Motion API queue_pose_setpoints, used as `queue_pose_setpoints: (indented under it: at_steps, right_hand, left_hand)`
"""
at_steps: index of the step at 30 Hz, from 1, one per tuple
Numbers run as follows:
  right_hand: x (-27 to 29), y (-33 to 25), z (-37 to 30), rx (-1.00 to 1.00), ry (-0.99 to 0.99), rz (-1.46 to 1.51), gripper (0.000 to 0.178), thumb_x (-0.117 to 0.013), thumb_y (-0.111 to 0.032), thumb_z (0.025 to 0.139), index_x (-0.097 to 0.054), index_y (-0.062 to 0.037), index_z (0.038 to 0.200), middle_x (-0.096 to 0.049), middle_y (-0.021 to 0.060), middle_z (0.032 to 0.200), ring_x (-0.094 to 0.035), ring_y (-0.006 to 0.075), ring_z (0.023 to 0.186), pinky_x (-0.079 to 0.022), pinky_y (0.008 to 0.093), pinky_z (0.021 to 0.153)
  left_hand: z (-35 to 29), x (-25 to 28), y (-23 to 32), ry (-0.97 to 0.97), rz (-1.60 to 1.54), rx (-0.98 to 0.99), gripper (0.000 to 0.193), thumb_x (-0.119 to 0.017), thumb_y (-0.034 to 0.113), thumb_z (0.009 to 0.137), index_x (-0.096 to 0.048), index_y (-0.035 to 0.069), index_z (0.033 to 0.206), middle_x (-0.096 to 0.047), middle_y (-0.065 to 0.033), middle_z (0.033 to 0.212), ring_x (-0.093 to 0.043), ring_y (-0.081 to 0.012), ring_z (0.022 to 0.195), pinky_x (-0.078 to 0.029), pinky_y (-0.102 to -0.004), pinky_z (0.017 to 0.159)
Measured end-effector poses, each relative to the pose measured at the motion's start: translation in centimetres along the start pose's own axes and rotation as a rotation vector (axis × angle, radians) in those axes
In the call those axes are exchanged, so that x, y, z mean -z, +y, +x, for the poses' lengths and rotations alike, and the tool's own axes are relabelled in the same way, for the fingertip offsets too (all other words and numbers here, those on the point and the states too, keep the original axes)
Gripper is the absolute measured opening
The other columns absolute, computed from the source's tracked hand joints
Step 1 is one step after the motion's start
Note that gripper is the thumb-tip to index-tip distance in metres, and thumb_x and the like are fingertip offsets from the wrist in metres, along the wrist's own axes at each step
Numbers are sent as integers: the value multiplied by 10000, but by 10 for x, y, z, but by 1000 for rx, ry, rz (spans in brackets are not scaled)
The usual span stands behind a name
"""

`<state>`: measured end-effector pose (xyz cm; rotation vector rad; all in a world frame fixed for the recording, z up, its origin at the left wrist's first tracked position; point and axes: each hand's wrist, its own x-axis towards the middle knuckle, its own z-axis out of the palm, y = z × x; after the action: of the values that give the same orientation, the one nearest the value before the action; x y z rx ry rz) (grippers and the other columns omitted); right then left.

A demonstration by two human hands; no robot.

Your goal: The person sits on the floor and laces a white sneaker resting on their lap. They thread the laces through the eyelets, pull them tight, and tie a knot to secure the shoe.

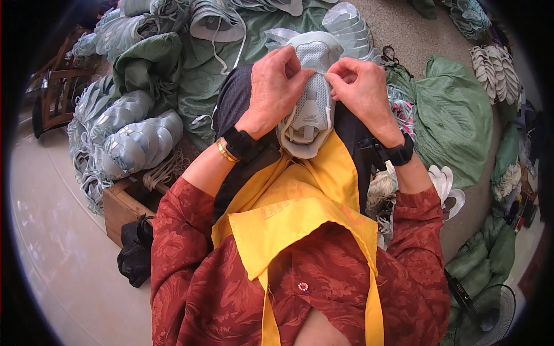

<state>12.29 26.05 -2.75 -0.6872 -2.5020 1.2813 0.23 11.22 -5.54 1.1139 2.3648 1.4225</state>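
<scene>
- Over the lap, the left hand (274,86) pressed its grip onto a pale grey shoe upper (311,109).
- At 3 o'clock, the right hand (360,86) pinched the upper's edge.
- At 10 o'clock lay stacked uppers (138,141).

The speckled floor (404,34) carries green sacks (456,115) at three o'clock, stacked pale shoe uppers (138,141) at nine, a wooden crate (124,202) beside them, and a fan (490,314) at five o'clock.

A shoe workshop: stacked shoe uppers (135,138) (pale grey-green) and green sacks (456,121) crowd the floor.
</scene>
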Motion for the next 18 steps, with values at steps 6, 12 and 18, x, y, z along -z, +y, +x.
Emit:
queue_pose_setpoints:
  at_steps: [6,12,18]
  right_hand:
    - [1,-1,1,34,-5,-40,109,-730,-107,822,-734,1,836,-730,154,753,-733,267,695,-570,342,677]
    - [0,-1,0,62,14,-76,109,-727,-105,825,-732,2,838,-727,159,753,-734,276,704,-569,346,675]
    - [0,-2,6,57,-19,-48,131,-747,-133,817,-747,-5,846,-724,147,739,-724,237,694,-558,337,671]
  left_hand:
    - [0,1,2,-8,-76,63,273,-840,153,768,-613,2,778,-630,-86,697,-606,-207,626,-497,-338,604]
    - [1,2,3,-20,-98,79,280,-840,159,755,-610,0,769,-626,-101,691,-611,-234,628,-497,-354,609]
    - [1,5,3,-32,-108,83,284,-840,162,760,-609,-3,777,-630,-104,705,-619,-227,634,-509,-347,618]
